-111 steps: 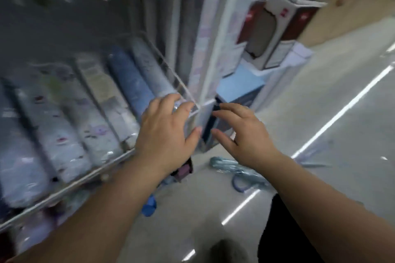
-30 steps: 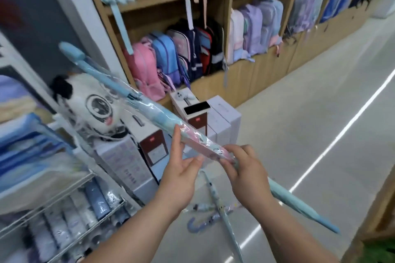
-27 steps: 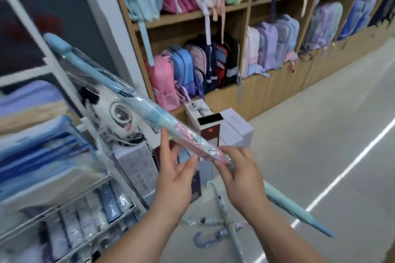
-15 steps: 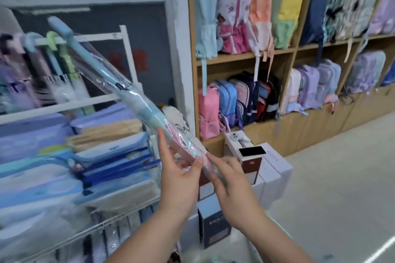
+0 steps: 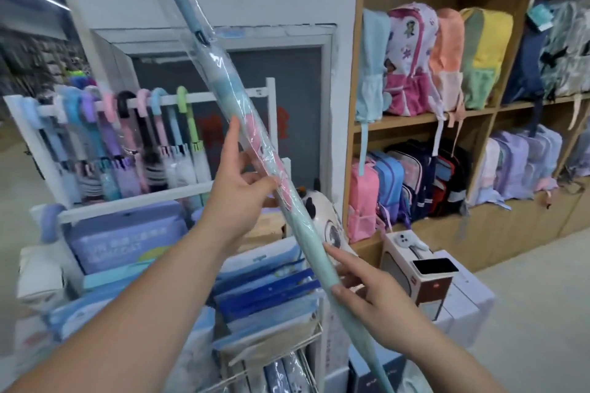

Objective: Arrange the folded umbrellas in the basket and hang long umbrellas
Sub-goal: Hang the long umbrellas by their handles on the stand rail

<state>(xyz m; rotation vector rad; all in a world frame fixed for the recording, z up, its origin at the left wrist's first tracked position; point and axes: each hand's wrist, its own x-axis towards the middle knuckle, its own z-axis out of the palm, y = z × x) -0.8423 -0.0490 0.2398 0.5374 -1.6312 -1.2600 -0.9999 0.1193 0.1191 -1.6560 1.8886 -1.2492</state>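
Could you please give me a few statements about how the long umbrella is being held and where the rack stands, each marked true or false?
1. Both hands hold the long umbrella. True: the left hand grips mid-shaft, the right hand lower down.
2. The umbrella lies flat. False: it tilts steeply, its upper end leaving the frame.
3. It is wrapped in clear plastic. True.
4. The white rail carries no umbrellas. False: several hooked handles hang on it.
5. The backpacks sit left of the rail. False: they fill wooden shelves on its right.
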